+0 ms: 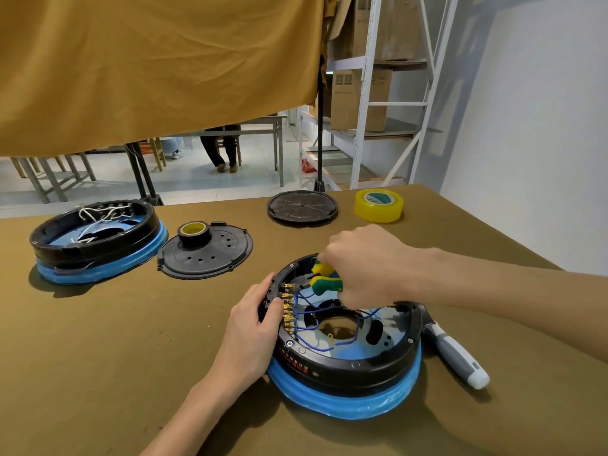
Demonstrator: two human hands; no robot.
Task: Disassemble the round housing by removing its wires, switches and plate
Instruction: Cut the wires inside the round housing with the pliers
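Observation:
A round black housing [348, 365] with a blue base stands on the table in front of me. Inside it, blue wires [316, 312] run to a row of brass terminals [288, 307] on its left inner wall. My left hand [253, 327] grips the housing's left rim beside those terminals. My right hand [368, 264] is closed round the yellow-and-green handles of pliers [324, 279], whose nose points toward the top of the terminal row. The jaws are partly hidden.
A grey-and-white screwdriver [457, 355] lies right of the housing. A second housing [95, 238] with white wires sits far left, beside a black cover plate [205, 253] carrying a tape roll. Another black plate [302, 207] and yellow tape [378, 205] lie at the back.

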